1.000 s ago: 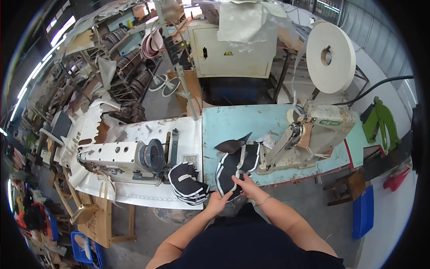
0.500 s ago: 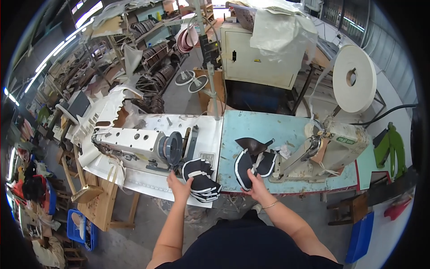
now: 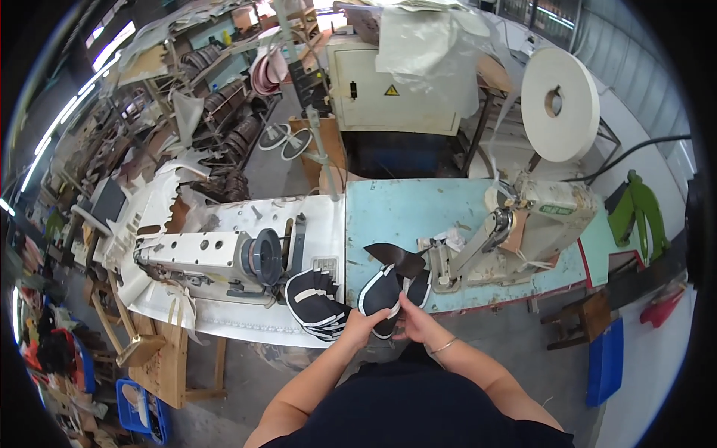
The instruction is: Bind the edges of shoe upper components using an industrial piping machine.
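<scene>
My left hand is closed on the lower edge of a curved black piece with white edging, its thumb on top. At the piece's lower right my right hand pinches its edge, with a bracelet at the wrist. Just left of my left hand lies a fanned stack of similar black white-edged pieces on the white table. Behind the held piece, partly covered, is another black white-edged piece. A plain dark curved piece lies beyond it, on the blue tabletop.
A white sewing machine stands on the white table at left. On the blue tabletop at right is another machine, with a big white tape roll above. A wooden stool and blue bin stand at lower right.
My left hand has left the stack's near side and moved right to the black piece that my right hand was holding. Both hands are now together on it. The view has shifted slightly.
</scene>
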Demonstrator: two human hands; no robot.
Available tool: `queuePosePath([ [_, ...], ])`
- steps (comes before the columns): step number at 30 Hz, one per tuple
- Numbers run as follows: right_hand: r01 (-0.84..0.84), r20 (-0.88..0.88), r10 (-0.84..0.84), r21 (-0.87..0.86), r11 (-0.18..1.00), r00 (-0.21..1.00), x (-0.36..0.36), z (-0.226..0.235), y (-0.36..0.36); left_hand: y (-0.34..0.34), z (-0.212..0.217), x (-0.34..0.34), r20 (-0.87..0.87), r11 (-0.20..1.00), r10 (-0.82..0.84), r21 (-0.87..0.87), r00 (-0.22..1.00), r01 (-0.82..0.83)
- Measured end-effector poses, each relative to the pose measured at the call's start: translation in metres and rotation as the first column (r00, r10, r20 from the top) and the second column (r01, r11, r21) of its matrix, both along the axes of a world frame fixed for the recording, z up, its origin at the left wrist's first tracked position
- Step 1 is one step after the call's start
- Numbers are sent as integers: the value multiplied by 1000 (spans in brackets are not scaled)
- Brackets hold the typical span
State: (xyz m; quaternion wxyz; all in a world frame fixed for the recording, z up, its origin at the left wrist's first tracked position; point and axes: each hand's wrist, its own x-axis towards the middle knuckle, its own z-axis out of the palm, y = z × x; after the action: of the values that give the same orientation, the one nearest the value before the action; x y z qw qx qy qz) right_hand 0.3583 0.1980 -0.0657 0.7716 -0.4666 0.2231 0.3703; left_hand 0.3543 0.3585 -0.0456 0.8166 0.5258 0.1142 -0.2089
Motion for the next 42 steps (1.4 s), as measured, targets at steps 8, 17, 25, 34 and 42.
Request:
queuePosePath([
  [8,291,253,-250,-141,946,935,11,-6,14,-8,-42,-3,82,829,105,543,991,-132],
  [17,494,259,-441,-200,846,859,50,-77,15,-20,10,-21,610,482,-515,787,603,-386],
  [25,311,240,-310,36,950,920,49,-5,3,131,19,22,322,829,320,360,891,-428],
  [34,370,435,-288,-116,922,853,14,-7,41,95,6,11,801,260,272,472,533,-842],
  [42,-109,555,550,-635,765,624,-20,14,20,25,-45,13,204,930,160,297,966,-216],
])
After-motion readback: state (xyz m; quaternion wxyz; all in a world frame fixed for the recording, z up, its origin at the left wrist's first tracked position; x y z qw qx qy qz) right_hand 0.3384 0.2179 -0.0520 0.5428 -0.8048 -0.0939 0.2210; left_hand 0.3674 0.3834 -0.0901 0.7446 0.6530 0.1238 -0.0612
